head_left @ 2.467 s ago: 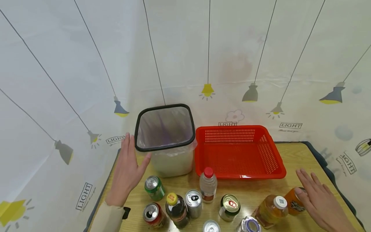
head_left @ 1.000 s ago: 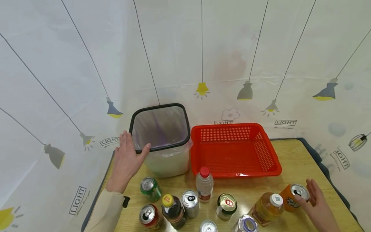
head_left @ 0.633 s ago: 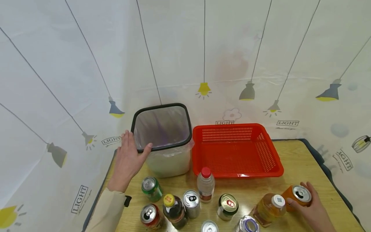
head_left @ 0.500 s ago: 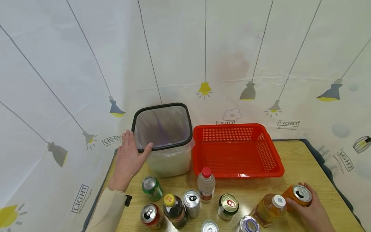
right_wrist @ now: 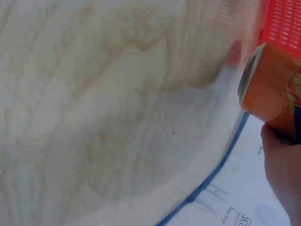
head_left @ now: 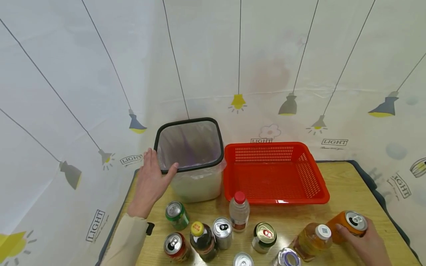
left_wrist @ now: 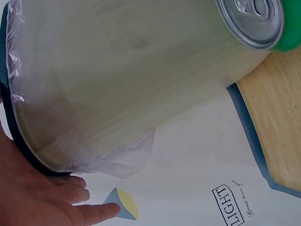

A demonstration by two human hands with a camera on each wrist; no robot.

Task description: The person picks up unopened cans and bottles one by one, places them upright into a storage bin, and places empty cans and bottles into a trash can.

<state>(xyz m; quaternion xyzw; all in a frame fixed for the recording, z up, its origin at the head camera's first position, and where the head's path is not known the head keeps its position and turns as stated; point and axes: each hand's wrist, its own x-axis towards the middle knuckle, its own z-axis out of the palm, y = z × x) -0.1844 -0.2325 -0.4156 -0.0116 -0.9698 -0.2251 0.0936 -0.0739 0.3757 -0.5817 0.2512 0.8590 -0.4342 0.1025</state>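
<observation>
My right hand grips an orange drink can at the right of the table, thumb on its near side. In the right wrist view the orange can shows its silver top, with fingers under its side. Close to its left stands a bottle of amber drink with a white cap. My left hand rests at the near left corner of the lined bin, fingers straight, thumb lying on the black rim. From the left wrist, the fingers reach past the bin's rim.
A red basket stands right of the bin. Along the front are a green can, a red can, a cola bottle, silver cans, a red-capped clear bottle and a dark-and-gold can. A patterned sheet hangs behind.
My right hand has come down beside the orange can, closed round it and tilted it slightly. My left hand has moved onto the bin's rim. The other cans and bottles stay put.
</observation>
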